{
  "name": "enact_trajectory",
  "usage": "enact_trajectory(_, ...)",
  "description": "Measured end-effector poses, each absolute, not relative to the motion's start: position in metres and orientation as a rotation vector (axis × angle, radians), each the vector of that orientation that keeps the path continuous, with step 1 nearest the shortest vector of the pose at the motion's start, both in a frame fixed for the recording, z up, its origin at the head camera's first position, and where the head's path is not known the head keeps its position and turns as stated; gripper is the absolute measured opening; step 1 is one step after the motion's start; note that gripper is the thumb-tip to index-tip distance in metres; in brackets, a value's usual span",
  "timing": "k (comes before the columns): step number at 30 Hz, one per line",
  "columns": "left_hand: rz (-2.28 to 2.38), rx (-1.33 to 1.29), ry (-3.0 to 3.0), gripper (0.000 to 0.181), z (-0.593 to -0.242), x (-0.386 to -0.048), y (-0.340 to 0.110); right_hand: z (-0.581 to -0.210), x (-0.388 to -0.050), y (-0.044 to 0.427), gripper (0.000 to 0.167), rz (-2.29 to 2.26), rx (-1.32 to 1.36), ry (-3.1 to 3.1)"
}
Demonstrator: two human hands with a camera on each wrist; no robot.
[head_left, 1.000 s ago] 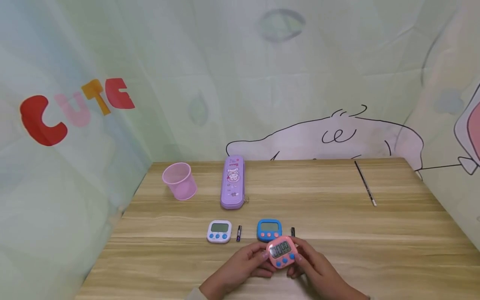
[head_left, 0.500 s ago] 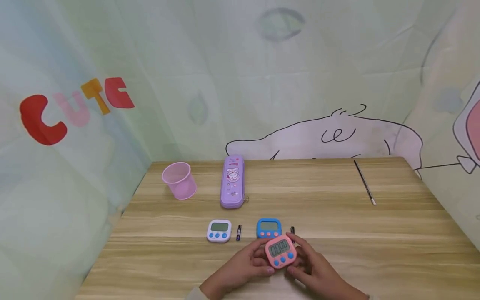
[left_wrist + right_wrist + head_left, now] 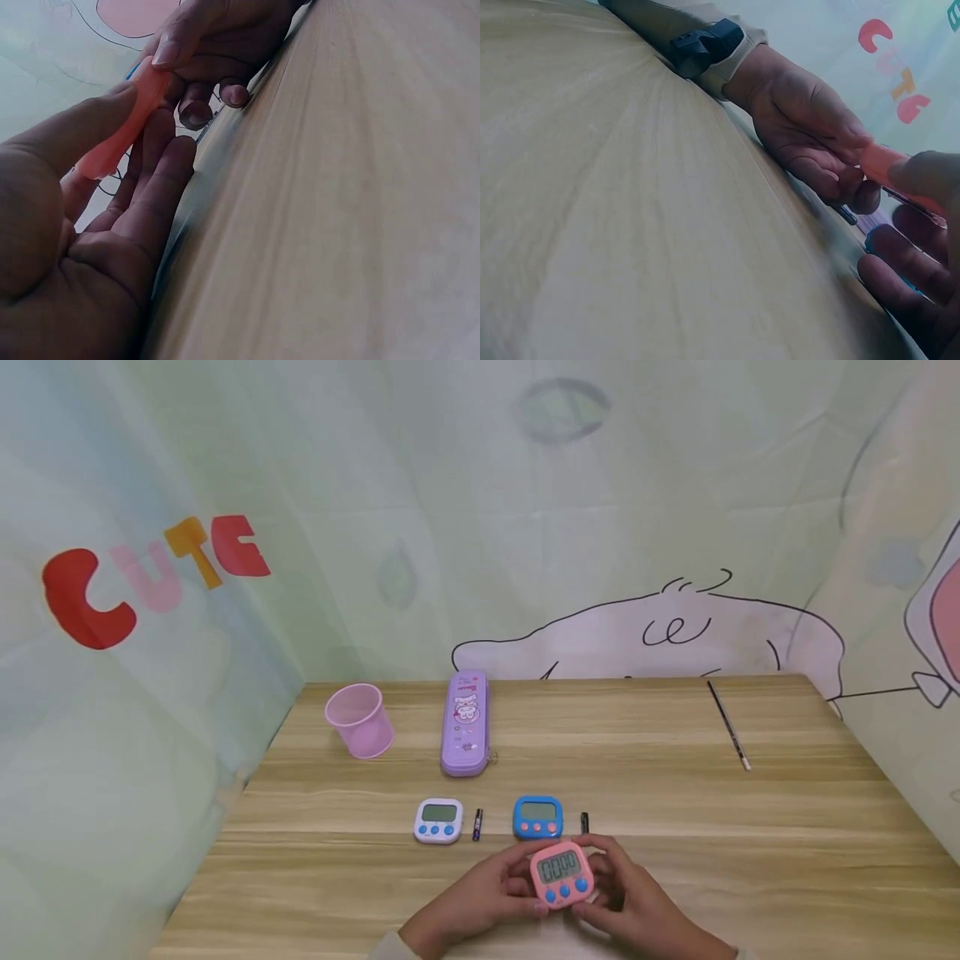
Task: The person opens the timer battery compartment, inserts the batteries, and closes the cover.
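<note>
A pink timer [image 3: 562,875] with blue buttons and digits lit on its display is held up near the table's front edge. My left hand [image 3: 480,897] grips its left side, thumb at the lower corner. On the opposite side my right hand [image 3: 637,897] pinches it between thumb and fingers. The left wrist view shows the timer [image 3: 124,124] edge-on between both thumbs and fingers. Just behind it lies a blue timer [image 3: 537,817] with a blank display, a black battery [image 3: 585,823] to its right. A white timer [image 3: 438,822] and another battery [image 3: 477,825] lie to the left.
A pink cup [image 3: 363,727] stands at the back left of the wooden table [image 3: 637,727]. Beside it lies a purple pencil case [image 3: 465,727]. A pencil [image 3: 728,727] rests at the back right. Printed curtains hang behind and along the sides.
The pink timer has lowered slightly toward me and is less tilted, with both hands still holding it. My right thumb has left the button area for the timer's lower edge.
</note>
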State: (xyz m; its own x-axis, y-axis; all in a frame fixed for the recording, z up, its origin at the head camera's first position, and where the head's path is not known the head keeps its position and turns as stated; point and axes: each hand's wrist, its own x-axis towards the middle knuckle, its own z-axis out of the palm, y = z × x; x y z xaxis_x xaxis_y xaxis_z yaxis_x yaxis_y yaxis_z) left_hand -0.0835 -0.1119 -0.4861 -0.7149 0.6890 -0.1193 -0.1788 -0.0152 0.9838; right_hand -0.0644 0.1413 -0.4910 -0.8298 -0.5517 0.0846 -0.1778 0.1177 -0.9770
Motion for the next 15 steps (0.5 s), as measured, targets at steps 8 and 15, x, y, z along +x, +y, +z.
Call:
enact_trajectory(8,1.774,0.534,1.629,0.066,-0.4842,-0.0833,-0.1128,-0.4871,-0.0636,0.142,0.072,-1.656,-0.733,2.262)
enact_trajectory(15,1.799,0.599,1.562,0.067,-0.4867,-0.0839,-0.1129,-0.4861,-0.0672,0.1443,0.069,-1.521,-0.885,2.439)
